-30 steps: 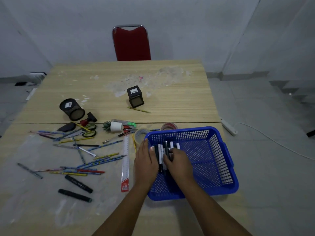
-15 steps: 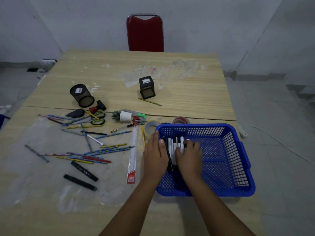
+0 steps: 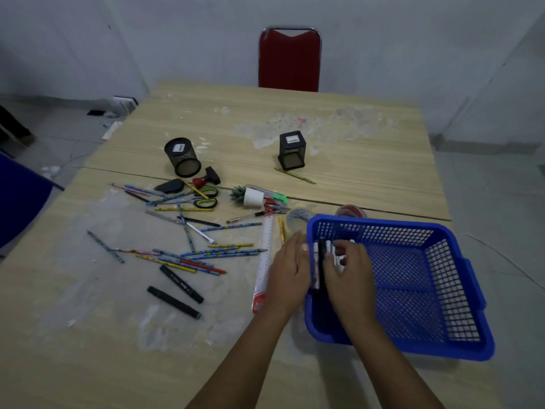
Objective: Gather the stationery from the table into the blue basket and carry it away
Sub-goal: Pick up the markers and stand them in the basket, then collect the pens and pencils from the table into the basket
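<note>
The blue basket (image 3: 383,225) sits at the table's near right. Several white and black markers (image 3: 320,261) lie in its left end. My right hand (image 3: 352,280) is inside the basket, fingers curled over those markers. My left hand (image 3: 287,276) rests with fairly straight fingers against the outside of the basket's left wall, thumb at the rim. To the left on the table lie scattered pencils (image 3: 206,255), two black markers (image 3: 181,280), a ruler (image 3: 265,255), scissors (image 3: 203,197) and a clear tape roll (image 3: 298,219).
A round mesh pen holder (image 3: 182,157) and a square one (image 3: 292,150) lie tipped farther back. A red tape roll (image 3: 351,211) sits behind the basket. A red chair (image 3: 289,59) stands at the far end, a blue chair (image 3: 17,199) at the left.
My left hand has slid from the markers inside the basket to the outside of its left wall. My right hand stays on the markers. The view has shifted left.
</note>
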